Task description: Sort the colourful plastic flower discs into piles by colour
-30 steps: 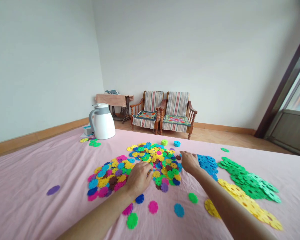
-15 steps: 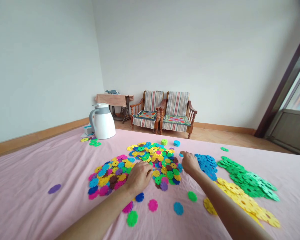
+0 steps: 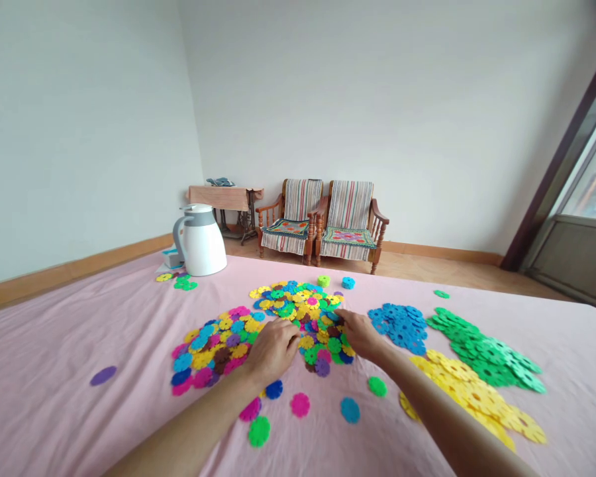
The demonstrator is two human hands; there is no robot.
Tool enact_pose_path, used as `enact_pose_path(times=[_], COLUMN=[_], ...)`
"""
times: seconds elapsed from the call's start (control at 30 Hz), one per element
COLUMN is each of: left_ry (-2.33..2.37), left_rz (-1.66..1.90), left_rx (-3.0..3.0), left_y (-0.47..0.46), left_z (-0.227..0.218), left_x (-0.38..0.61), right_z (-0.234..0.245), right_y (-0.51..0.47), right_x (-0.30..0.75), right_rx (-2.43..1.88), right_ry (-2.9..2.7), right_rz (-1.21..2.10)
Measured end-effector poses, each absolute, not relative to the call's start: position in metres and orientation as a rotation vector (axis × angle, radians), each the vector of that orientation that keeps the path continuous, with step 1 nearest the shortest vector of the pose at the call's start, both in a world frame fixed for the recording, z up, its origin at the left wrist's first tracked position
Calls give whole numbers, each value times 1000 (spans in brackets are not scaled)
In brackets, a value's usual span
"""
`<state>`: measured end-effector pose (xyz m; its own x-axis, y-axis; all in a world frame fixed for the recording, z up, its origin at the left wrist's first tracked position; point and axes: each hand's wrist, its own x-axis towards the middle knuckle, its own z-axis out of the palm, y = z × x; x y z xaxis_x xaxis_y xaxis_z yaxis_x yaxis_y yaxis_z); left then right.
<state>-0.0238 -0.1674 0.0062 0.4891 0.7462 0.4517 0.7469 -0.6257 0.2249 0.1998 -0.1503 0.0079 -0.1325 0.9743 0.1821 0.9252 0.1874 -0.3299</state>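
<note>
A mixed heap of flower-shaped plastic discs (image 3: pixel 322 341) in many colours lies in the middle of the pink cloth. My left hand (image 3: pixel 275 348) rests between this heap and another mixed heap (image 3: pixel 223 341) on the left, its fingers curled and their tips hidden. Over the right edge of the middle heap reaches my right hand (image 3: pixel 360 332), fingers bent together and tips touching the discs; what they grip, if anything, does not show. Right of that hand lies a pile of blue discs (image 3: pixel 402 324). Yellow discs (image 3: pixel 477 394) spread beside my right forearm, with green discs (image 3: pixel 491 351) beyond.
Loose discs lie nearer me, including a pink disc (image 3: pixel 300 405) and a light blue disc (image 3: pixel 350 410). A white jug (image 3: pixel 206 245) stands at the back left. Two small disc stacks, one lime (image 3: pixel 323 281) and one blue (image 3: pixel 348 283), sit behind the heap. Chairs (image 3: pixel 347 218) stand beyond.
My right hand has moved left from beside the blue pile onto the middle heap. The light blue disc seen at its fingertips can no longer be made out there. My left hand has barely moved.
</note>
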Motion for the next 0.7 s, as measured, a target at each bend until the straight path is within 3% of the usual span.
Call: enact_pose_path(times=[0.47, 0.7], left_ry=[-1413, -1445], left_rz=[-1104, -771], left_rx=[-2621, -2649], left_y=[-163, -136], left_z=[0, 17], left_x=[-22, -5], right_z=[-7, -14], right_y=[-238, -235], right_x=[182, 182], right_rx=[-1597, -1561], right_ry=[-2056, -2042], right_rz=[123, 86])
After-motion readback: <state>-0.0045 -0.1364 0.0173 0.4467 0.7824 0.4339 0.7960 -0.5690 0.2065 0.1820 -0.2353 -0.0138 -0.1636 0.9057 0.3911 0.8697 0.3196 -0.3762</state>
